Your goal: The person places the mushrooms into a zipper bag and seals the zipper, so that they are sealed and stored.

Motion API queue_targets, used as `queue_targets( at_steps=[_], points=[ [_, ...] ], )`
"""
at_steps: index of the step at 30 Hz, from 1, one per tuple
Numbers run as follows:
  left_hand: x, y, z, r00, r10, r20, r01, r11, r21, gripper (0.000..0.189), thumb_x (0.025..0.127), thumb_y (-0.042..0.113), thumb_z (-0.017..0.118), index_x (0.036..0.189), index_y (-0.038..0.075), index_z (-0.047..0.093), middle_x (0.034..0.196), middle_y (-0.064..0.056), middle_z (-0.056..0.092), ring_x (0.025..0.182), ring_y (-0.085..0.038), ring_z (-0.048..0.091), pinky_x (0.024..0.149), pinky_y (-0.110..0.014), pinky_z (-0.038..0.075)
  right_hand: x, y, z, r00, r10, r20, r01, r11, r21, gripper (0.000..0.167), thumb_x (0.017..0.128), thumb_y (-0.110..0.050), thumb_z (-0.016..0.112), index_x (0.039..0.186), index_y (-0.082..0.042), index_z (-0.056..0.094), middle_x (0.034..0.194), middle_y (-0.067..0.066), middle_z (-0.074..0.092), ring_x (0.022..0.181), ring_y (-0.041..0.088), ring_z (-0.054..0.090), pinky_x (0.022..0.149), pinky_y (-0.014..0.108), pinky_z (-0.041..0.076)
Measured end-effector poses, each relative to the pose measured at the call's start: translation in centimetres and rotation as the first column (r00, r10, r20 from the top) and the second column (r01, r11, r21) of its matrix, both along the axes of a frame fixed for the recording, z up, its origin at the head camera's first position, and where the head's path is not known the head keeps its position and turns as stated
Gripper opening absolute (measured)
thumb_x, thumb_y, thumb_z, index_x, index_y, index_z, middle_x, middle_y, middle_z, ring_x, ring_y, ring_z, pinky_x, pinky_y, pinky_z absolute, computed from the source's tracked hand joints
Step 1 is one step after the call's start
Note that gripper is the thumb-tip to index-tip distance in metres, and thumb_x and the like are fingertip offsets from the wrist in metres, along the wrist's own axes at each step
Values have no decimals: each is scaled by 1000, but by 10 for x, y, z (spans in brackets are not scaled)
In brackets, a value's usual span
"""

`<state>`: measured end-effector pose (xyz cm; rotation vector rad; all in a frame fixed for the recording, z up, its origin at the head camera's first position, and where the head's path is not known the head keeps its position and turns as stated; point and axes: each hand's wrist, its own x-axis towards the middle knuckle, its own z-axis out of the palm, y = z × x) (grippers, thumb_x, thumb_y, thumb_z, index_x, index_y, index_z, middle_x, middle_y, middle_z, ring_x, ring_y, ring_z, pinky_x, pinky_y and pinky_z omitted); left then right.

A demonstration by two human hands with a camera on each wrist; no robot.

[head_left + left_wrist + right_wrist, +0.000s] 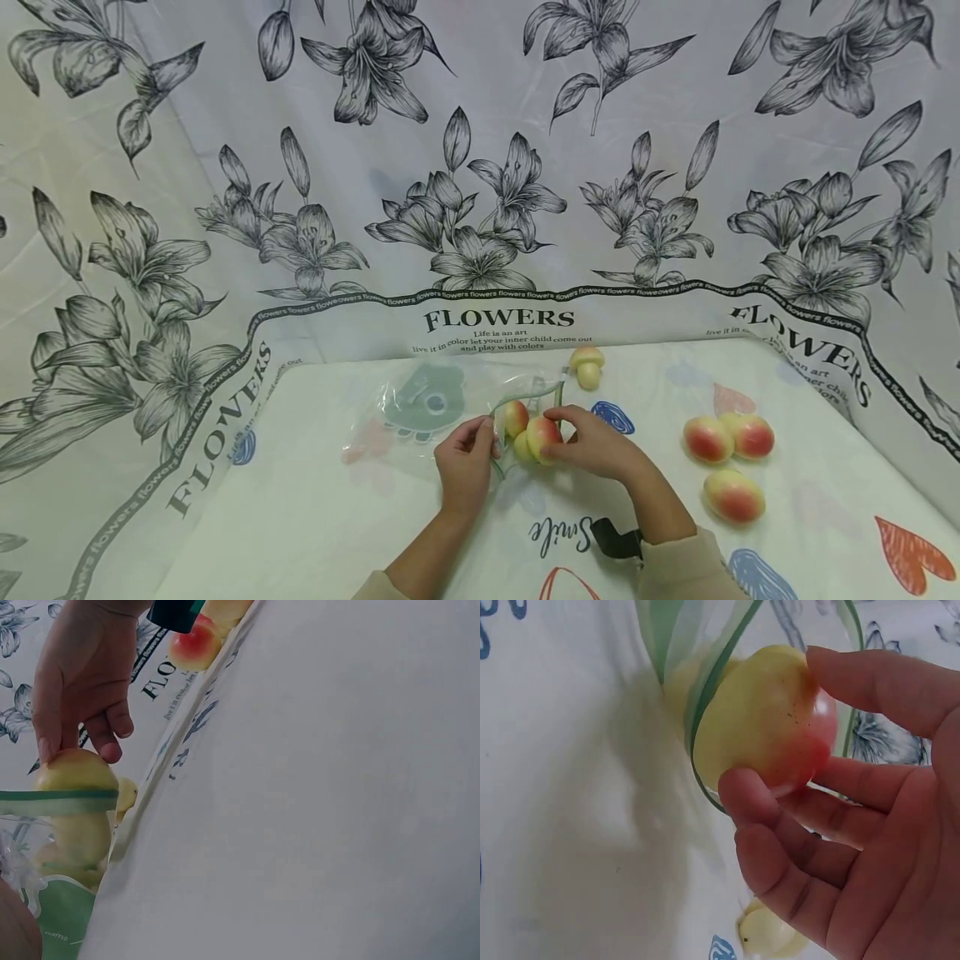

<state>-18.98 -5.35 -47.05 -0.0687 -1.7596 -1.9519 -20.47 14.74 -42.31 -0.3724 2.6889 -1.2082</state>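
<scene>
The right hand (596,443) holds a red-and-yellow fruit (543,437) lightly between its thumb and bent fingers, which are set apart around it. This fruit sits at the mouth of a clear plastic bag (423,398), partly inside, with the green rim crossing its side. The left hand (463,462) pinches the edge of the bag between thumb and forefinger; how its other fingers lie, I cannot tell fully. More fruit (516,415) lies just inside the opening, touching the held one, and the rest of the bag spreads flat to the left. Just beyond the mouth, a yellow mushroom-shaped piece (587,368) lies on the white tablecloth (262,500). Well to the right are three loose fruits (733,497), two touching and one nearer the person. A flower-printed curtain hangs behind.
</scene>
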Motion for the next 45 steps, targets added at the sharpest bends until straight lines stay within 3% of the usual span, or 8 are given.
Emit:
queue_targets(
  at_steps=[5,7,11,15,19,28,34,45],
  points=[
    [1,-1,0,1000,1,-1,-1,1000,3,10,92,3,66,90,-3,73,66,-16,63,50,-10,56,47,-20,50,-3,2,-3,999,20,29,-17,996,-89,53,85,-30,74,131,-7,60,110,8,65,70,15,62,62,32,52],
    [6,0,7,1000,-5,-2,5,1000,9,10,91,2,65,89,-5,72,66,-17,63,50,-10,56,47,-19,50,-3,1,-4,1000,11,27,-8,996,-92,53,85,-30,75,130,-6,61,111,7,65,70,14,63,62,31,52],
    [8,0,10,1000,-7,-11,7,1000,12,10,91,-2,64,88,-8,71,65,-19,62,49,-9,55,46,-19,48,-3,-4,-7,998,-65,5,65,996,-58,52,83,-30,77,128,-10,63,113,5,65,74,13,62,63,30,51],
    [1,0,-2,1000,2,-27,-1,1000,13,9,91,-1,65,89,-5,72,64,-17,62,47,-7,54,44,-19,48,-2,-12,-11,986,-156,-52,154,987,-40,51,80,-29,80,126,-12,64,118,4,64,79,14,58,67,29,50],
    [1,1,-1,1000,-5,-31,5,1000,18,9,91,-2,65,89,-8,72,64,-18,62,47,-6,54,45,-19,48,-2,-22,-14,975,-202,-96,198,979,-56,50,78,-27,83,122,-12,65,118,5,64,82,15,57,70,29,49],
    [16,3,23,999,-31,-26,33,999,41,13,90,-3,64,89,-15,69,63,-19,61,48,-7,54,46,-19,49,0,-27,-17,967,-230,-107,226,973,-49,32,76,-27,84,104,-14,73,96,2,67,81,13,60,68,28,50],
    [17,3,25,1000,-26,-13,26,999,33,12,90,-2,64,89,-13,70,63,-21,60,48,-6,54,46,-18,48,-1,-28,-20,967,-196,-164,197,980,-9,33,80,-27,81,108,-11,74,87,-2,65,74,12,55,61,26,46],
    [16,2,27,999,-33,-2,33,999,39,13,91,-2,63,88,-13,70,65,-28,59,49,-9,54,45,-17,46,-7,13,7,964,-230,-130,234,972,13,36,89,-28,71,118,-5,70,99,4,72,80,16,61,64,29,49]
  ],
)
